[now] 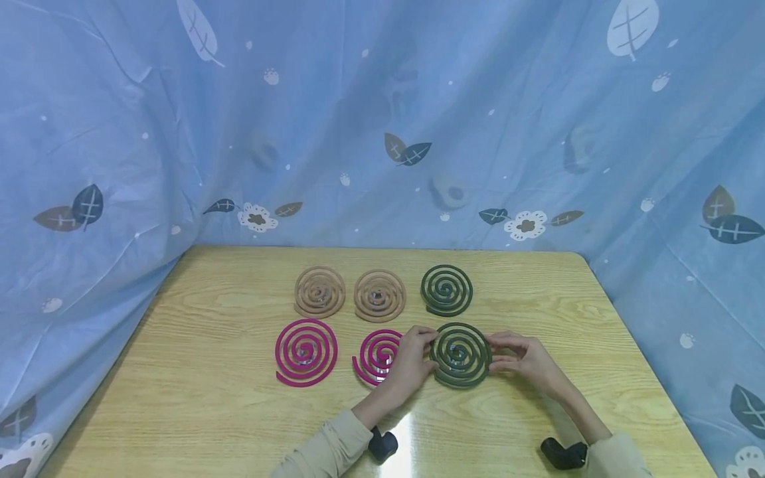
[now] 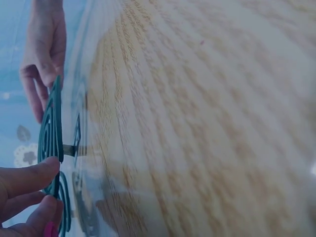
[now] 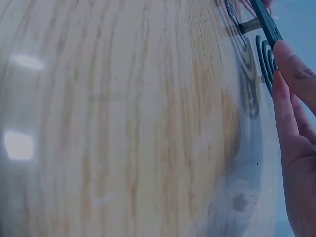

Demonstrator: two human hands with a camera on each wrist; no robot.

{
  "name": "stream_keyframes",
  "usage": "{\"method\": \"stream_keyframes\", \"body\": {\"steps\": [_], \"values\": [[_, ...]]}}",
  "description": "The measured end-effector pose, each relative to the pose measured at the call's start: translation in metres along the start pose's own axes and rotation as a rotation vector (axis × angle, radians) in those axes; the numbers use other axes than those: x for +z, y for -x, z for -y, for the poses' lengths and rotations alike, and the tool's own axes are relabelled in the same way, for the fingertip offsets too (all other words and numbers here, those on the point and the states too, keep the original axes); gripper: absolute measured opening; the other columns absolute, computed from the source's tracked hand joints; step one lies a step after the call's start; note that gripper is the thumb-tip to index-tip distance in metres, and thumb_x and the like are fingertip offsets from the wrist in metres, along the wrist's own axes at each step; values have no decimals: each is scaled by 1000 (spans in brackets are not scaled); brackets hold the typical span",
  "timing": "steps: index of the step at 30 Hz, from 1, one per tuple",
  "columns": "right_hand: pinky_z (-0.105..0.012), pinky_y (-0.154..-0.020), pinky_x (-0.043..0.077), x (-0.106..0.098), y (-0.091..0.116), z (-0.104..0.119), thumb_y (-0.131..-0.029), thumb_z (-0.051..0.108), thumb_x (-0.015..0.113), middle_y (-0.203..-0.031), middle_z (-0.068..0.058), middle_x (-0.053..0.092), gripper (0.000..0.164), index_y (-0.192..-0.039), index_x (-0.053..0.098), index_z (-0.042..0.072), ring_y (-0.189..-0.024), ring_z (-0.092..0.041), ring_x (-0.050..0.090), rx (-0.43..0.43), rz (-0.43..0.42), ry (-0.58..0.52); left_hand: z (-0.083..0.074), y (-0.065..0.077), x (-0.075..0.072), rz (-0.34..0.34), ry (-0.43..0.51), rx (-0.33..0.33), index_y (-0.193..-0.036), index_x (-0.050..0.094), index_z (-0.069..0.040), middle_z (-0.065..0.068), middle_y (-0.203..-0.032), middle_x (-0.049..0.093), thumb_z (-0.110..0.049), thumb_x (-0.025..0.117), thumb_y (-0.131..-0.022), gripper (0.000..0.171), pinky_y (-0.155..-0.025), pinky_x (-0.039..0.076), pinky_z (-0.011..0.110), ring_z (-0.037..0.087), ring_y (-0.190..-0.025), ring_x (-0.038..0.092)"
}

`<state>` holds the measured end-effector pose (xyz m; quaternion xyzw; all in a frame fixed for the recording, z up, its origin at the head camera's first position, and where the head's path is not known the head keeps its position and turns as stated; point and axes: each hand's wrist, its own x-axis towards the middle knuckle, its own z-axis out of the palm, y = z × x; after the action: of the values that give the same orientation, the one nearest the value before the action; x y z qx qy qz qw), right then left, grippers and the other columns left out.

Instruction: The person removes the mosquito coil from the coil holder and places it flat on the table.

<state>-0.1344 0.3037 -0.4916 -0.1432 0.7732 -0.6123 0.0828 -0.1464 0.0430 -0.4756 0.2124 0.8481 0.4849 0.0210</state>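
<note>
A dark green mosquito coil (image 1: 463, 384) at the front right is gripped at both sides. My left hand (image 1: 409, 362) pinches its left edge between thumb and fingers, partly covering a magenta coil (image 1: 362, 346) beside it. On the opposite edge, my right hand (image 1: 527, 360) holds with thumb and fingertips. The left wrist view shows the held coil (image 2: 51, 128) edge-on above the tabletop, with a short stand piece (image 2: 70, 149) under it. In the right wrist view the thumb and fingers meet at the green coil's edge (image 3: 267, 22).
Another magenta coil (image 1: 306, 384) lies at the front left. Behind stand two tan coils (image 1: 319, 316) and a second green coil (image 1: 447, 313). The wooden table (image 1: 197, 372) is backed by a blue patterned cloth (image 1: 335, 99). Black straps with devices (image 1: 382, 446) sit near both wrists.
</note>
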Motion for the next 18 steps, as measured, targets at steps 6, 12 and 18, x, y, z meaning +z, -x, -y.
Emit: {"method": "stream_keyframes", "body": {"steps": [6,12,18], "values": [[-31,-85,56,-1,1,1,-73,-7,76,-121,-21,56,55,-121,53,-19,-99,-7,63,6,-1,-10,0,0,1,-1,-9,10,-116,61,14,19,-115,57,16,76,-66,52,-88,55,25,32,-106,57],[-31,-86,55,-3,2,2,-73,-8,76,-118,-14,58,52,-119,54,-19,-99,-9,63,-20,1,-10,-1,0,-1,7,27,25,-116,60,15,20,-116,56,15,76,-67,52,-89,55,26,33,-106,57],[-28,-85,56,-4,3,2,-73,-6,77,-116,-21,59,49,-116,57,-19,-98,-9,64,-51,-28,38,0,0,-4,-1,81,24,-116,60,14,21,-117,57,15,76,-68,51,-86,56,25,32,-101,61]]}}
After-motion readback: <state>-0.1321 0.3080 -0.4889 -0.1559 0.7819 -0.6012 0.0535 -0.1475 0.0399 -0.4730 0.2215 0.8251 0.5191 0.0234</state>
